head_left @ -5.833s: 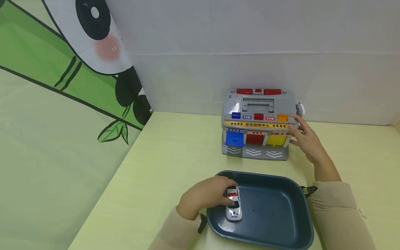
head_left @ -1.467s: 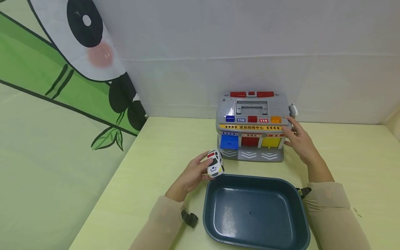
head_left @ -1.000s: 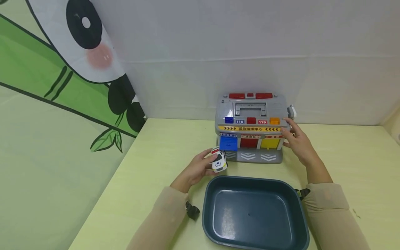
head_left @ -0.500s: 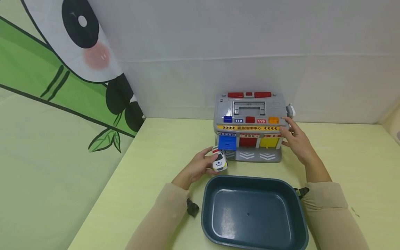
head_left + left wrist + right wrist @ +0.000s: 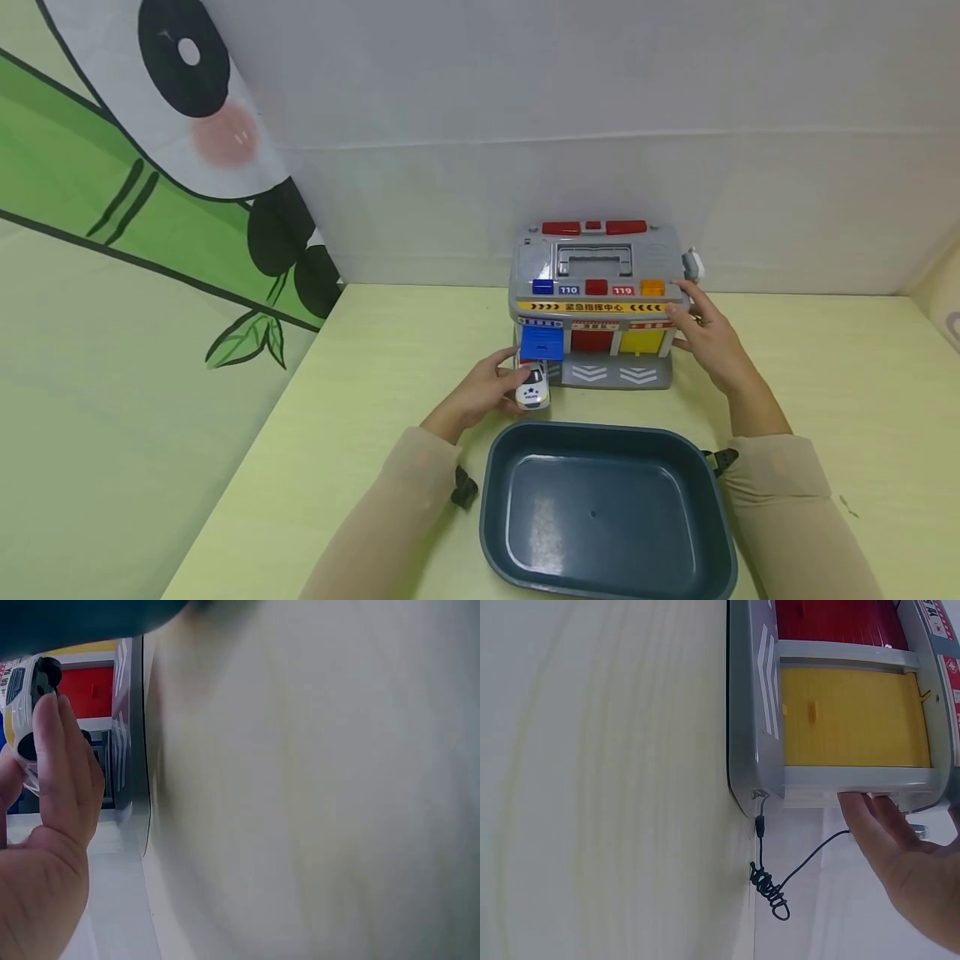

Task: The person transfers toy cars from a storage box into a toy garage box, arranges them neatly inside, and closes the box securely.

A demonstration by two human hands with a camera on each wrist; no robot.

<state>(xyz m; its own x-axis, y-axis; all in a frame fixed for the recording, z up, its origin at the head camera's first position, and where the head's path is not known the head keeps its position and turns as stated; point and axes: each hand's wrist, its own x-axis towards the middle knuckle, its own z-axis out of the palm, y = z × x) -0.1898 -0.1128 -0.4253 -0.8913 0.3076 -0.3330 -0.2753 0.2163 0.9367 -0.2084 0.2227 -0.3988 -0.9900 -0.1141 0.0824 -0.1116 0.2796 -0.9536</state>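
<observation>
A white toy police car (image 5: 533, 392) is held between the thumb and fingers of my left hand (image 5: 478, 395). It sits at the ramp below the blue door (image 5: 542, 342) of a grey toy garage (image 5: 637, 258); that door is tilted outward and the car's rear is partly hidden under it. In the left wrist view, the fingers run along the underside of the car (image 5: 21, 712), beside its black wheels. My right hand (image 5: 711, 343) grips the garage's right side. Its fingers press the side wall near the lowered yellow door (image 5: 847, 720) in the right wrist view.
A dark blue tray (image 5: 600, 430) lies in front of the garage, between the forearms. A coiled black cord (image 5: 765, 881) hangs at the garage's right side. Behind the table (image 5: 360, 400) is a pale cloth backdrop (image 5: 465, 183).
My left hand has lifted the police car out of the tray and brought it forward to the blue door, straightening it there. My right hand has stayed on the garage's side.
</observation>
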